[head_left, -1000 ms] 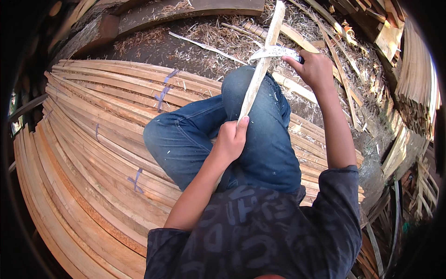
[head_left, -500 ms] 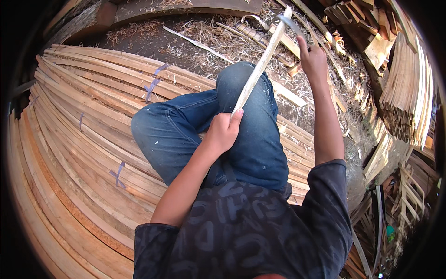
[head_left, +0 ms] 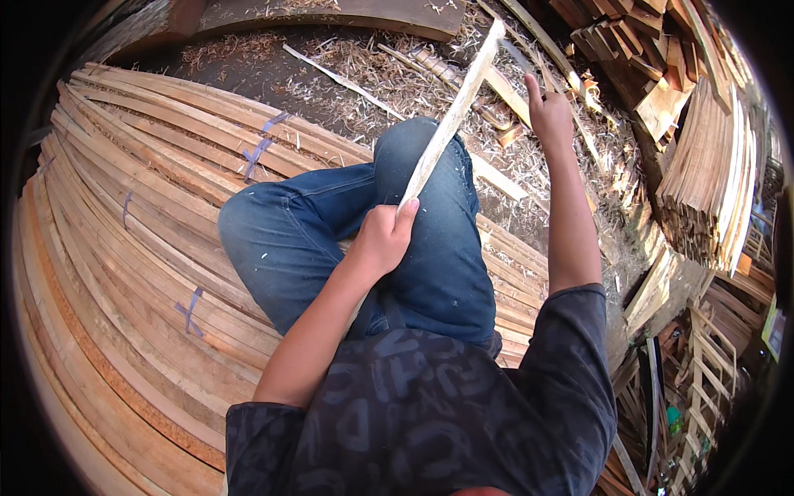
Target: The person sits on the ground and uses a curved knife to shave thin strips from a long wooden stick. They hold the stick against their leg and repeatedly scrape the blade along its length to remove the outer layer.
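My left hand (head_left: 385, 238) is closed around the lower end of a long, pale wooden stick (head_left: 447, 128). The stick slants up and away to the right across my raised, jeans-covered knee (head_left: 405, 153). Out near its far end, my right hand (head_left: 552, 120) grips a knife (head_left: 516, 54), the thumb stretched along toward the blade. The thin grey blade points up and left, close beside the stick's right edge; whether it touches the wood I cannot tell. The handle is mostly hidden in my fist.
Long, sawn wooden strips (head_left: 165, 240), tied with purple bands (head_left: 189, 312), lie under and left of my legs. Curled shavings (head_left: 347, 62) and loose offcuts litter the ground ahead. Stacked wood pieces (head_left: 703, 178) stand at the right, with a thick board (head_left: 331, 18) at the far side.
My right hand with the knife has come slightly nearer to me, and the stick's far tip sits a little lower. The whole view has shifted slightly; both grips stay the same.
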A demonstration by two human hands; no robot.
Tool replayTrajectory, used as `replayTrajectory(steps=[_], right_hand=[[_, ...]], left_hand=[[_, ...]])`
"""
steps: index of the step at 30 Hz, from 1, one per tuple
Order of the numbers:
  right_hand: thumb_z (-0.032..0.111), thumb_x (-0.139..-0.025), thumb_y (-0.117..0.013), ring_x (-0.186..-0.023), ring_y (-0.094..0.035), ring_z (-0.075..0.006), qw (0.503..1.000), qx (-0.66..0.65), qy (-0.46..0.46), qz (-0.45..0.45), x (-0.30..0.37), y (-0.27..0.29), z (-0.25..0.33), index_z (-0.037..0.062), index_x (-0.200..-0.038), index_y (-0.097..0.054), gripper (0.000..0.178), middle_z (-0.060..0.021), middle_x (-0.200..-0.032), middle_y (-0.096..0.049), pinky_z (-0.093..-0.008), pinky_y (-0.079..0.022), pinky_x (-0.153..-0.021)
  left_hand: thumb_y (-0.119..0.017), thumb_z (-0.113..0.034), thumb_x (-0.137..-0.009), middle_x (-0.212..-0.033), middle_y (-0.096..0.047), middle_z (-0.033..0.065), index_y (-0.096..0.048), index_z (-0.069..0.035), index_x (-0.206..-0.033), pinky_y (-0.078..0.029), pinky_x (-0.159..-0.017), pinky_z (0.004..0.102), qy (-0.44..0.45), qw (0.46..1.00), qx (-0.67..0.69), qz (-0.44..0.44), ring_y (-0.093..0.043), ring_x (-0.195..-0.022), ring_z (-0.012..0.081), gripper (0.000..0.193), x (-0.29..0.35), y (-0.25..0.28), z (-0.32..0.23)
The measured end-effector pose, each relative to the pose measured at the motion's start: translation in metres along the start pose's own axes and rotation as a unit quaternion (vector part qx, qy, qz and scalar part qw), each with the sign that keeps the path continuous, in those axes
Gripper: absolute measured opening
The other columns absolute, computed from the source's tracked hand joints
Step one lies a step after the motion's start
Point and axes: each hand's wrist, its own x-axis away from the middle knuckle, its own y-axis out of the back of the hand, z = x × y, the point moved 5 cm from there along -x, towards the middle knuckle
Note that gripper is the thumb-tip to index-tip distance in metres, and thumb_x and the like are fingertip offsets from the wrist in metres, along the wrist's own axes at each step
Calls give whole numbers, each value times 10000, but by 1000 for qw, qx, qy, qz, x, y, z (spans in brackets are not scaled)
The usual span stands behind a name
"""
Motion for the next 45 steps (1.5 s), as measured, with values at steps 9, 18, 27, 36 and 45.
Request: replayTrajectory(steps=[9,18,27,36,45], right_hand=[[583,-860,-555,-486,-578,-328,983,-43,164,73,67,33,18,15,-744,-703,598,-155,-489,-552,-423,-449,-521],[617,-914,-441,-476,-392,-177,957,-259,-90,-91,-73,33,-22,-27,-481,-421,776,-53,-464,-429,-402,-331,-498],[580,-836,-591,-475,-568,-333,972,-4,179,151,112,48,64,-21,-640,-644,634,-163,-479,-540,-406,-443,-497],[704,-776,-550,-511,-610,-334,951,137,243,136,125,49,74,18,-602,-622,711,-155,-511,-573,-409,-486,-495],[729,-787,-510,-519,-619,-317,945,205,244,79,80,58,76,20,-605,-629,742,-146,-515,-581,-402,-495,-510]], left_hand=[[-402,-387,-989,-516,-430,235,-492,80,-623,-403,-544,431,-8,1000,-19,22,-491,-490,365,600,-2,-5,0],[-433,-357,-979,-568,-491,276,-524,76,-633,-422,-571,452,-26,999,-34,-9,-530,-560,431,562,3,0,-13],[-481,-342,-954,-595,-551,278,-592,56,-639,-466,-575,504,-28,988,-132,-79,-579,-592,445,520,12,-7,-15],[-459,-344,-967,-608,-550,276,-579,58,-656,-453,-583,497,-34,987,-133,-86,-577,-614,450,522,10,-6,-15],[-457,-357,-963,-594,-558,278,-597,42,-625,-478,-587,512,-44,987,-121,-94,-589,-598,446,541,10,-4,-15]])
